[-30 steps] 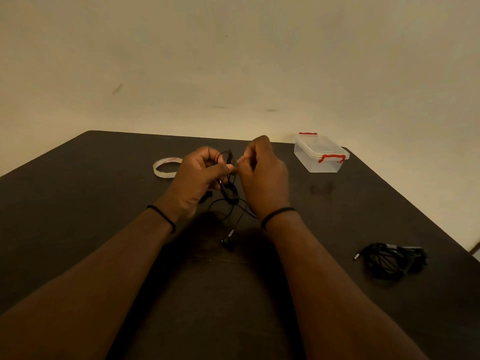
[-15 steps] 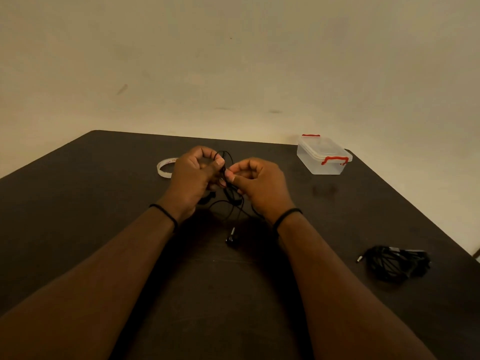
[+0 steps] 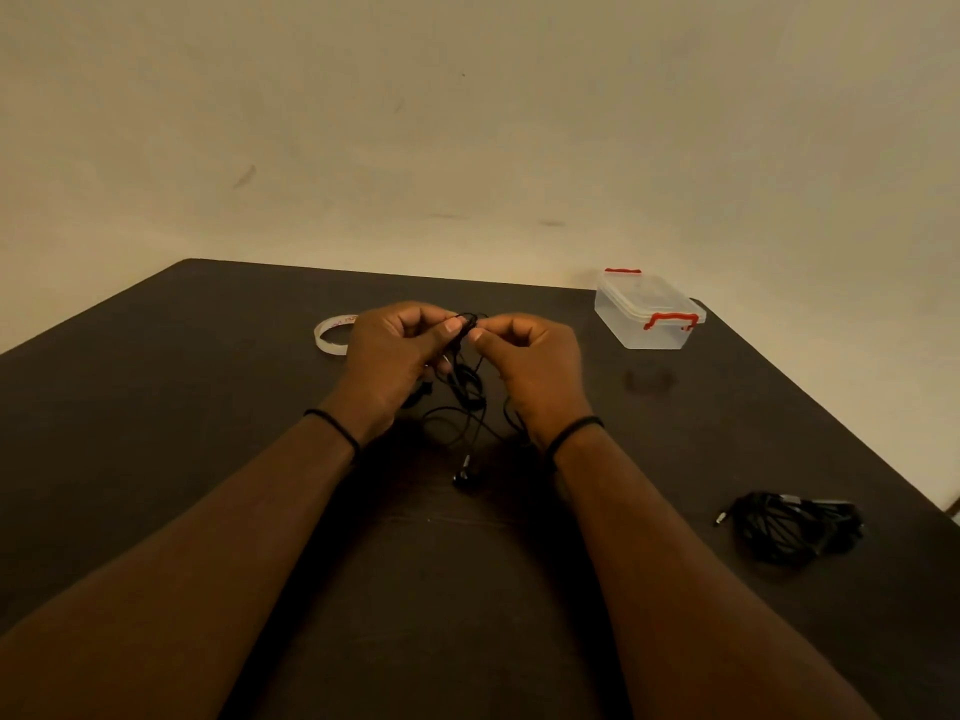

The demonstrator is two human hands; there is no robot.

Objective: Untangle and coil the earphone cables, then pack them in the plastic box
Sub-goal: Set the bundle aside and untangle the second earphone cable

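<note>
Dim, warm yellow-brown light fills the scene. The wall (image 3: 467,122) is the brightest area; the dark table (image 3: 156,407) swallows detail, so black cables (image 3: 465,402) nearly vanish. Soft shadows pool between the forearms. Table edges bow outward (wide-angle distortion). Overall slightly soft, grainy.

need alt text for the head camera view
Left hand and right hand pinch a tangled black earphone cable above a dark table. A closed clear plastic box, tape roll and another cable bundle lie nearby.
</note>
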